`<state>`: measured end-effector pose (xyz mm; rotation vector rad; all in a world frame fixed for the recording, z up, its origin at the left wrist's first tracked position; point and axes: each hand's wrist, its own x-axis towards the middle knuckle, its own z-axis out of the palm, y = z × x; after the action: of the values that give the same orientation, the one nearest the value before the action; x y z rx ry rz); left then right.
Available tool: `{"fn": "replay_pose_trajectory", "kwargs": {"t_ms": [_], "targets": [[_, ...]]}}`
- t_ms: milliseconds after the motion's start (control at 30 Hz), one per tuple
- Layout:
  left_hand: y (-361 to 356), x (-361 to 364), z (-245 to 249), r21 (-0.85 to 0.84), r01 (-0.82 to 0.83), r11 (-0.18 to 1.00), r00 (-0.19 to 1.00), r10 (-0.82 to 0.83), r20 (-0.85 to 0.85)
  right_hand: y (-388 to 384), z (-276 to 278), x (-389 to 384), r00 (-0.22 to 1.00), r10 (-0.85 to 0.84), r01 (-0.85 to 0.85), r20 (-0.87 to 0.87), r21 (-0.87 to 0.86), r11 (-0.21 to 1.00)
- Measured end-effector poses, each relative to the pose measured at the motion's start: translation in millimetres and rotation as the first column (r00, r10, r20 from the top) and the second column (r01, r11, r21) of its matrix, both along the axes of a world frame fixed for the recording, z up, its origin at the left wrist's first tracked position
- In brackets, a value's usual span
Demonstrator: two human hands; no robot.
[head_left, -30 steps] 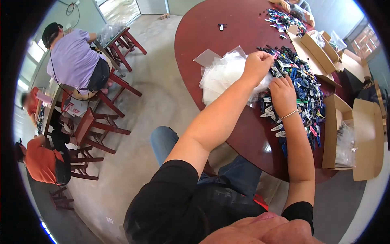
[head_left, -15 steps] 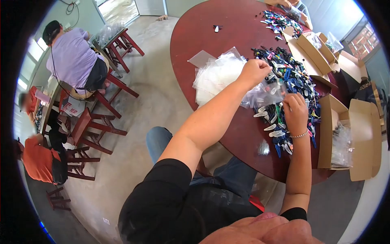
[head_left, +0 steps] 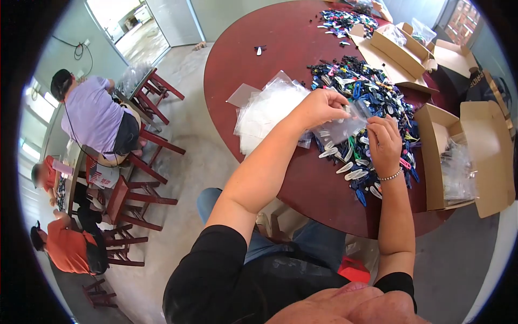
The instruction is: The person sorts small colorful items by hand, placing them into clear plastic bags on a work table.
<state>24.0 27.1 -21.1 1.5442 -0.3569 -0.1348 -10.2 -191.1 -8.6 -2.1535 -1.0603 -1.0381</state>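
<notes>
Between my hands a small clear plastic bag is held over the table. My left hand has its fingers closed at the bag's upper part. My right hand, with a beaded bracelet on the wrist, pinches the bag's right edge. Below them spreads a large pile of hair clips in black, blue, white and other colours. A stack of flat clear bags lies left of my left hand. Whether anything small is in my left fingers is hidden.
An open cardboard box with filled bags stands at the right; another cardboard box sits behind it. A second clip pile is at the far edge of the round table. People sit at left by wooden stools.
My left hand has come down toward the bag, and its fingers are now at it. The bag is raised and stretched between both hands. The whole view has shifted slightly.
</notes>
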Motion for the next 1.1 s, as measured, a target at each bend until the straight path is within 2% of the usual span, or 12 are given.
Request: {"fn": "replay_pose_trajectory", "kwargs": {"t_ms": [233, 300, 333, 400, 533, 633, 667, 733, 800, 933, 1000, 1100], "targets": [[9.7, 5.6, -1.9, -0.057, -0.08, 0.995, 0.996, 0.077, -0.052, 2.3, -13.1, 8.0, 0.998, -0.048, 0.046, -0.045, -0.041, 0.998], [11.0, 11.6, -5.6, 0.089, -0.226, 0.97, 0.973, 0.22, 0.072, 0.9, -12.5, 7.6, 0.998, -0.037, 0.031, -0.055, -0.092, 0.995], [11.4, 14.0, -7.8, 0.088, -0.228, 0.97, 0.972, 0.222, 0.073, 0.3, -12.2, 7.4, 0.997, -0.028, 0.018, -0.066, -0.14, 0.99], [12.8, 14.1, -5.1, -0.072, -0.387, 0.919, 0.894, 0.393, 0.215, 1.8, -13.9, 7.4, 0.997, -0.029, 0.018, -0.068, -0.151, 0.988], [12.8, 2.7, 13.0, -0.211, -0.271, 0.939, 0.958, 0.284, 0.03, 9.0, 2.0, -4.1, 0.995, -0.006, -0.011, -0.104, -0.158, 0.987], [8.1, -3.5, 18.8, -0.179, -0.207, 0.962, 0.974, 0.221, 0.057, 9.0, 12.8, -14.5, 0.995, 0.01, 0.001, -0.098, 0.116, 0.993], [5.1, -6.3, 20.1, -0.181, -0.206, 0.961, 0.974, 0.219, 0.052, 10.7, 18.2, -18.3, 0.995, 0.008, 0.004, -0.104, 0.113, 0.994], [-1.3, -13.1, 24.9, -0.193, -0.141, 0.971, 0.989, 0.145, 0.007, 16.3, 28.5, -26.3, 1.0, 0.01, -0.014, 0.028, 0.115, 0.993], [-5.1, -17.8, 28.6, -0.158, -0.115, 0.981, 0.992, 0.122, 0.037, 23.7, 30.0, -29.6, 1.0, 0.019, -0.021, 0.021, 0.097, 0.995], [-12.0, -21.9, 29.6, -0.138, -0.056, 0.989, 0.993, 0.07, 0.1, 29.9, 23.8, -30.3, 0.997, -0.071, 0.072, -0.043, 0.032, 0.997], [-12.3, -24.6, 31.3, -0.045, -0.096, 0.994, 0.985, 0.102, 0.136, 29.2, 20.6, -30.7, 0.984, -0.096, 0.104, -0.15, 0.045, 0.994], [-15.7, -21.4, 27.2, -0.05, -0.085, 0.995, 0.98, 0.093, 0.175, 26.0, 20.1, -35.0, 0.957, -0.104, 0.131, -0.271, 0.084, 0.988]]}}
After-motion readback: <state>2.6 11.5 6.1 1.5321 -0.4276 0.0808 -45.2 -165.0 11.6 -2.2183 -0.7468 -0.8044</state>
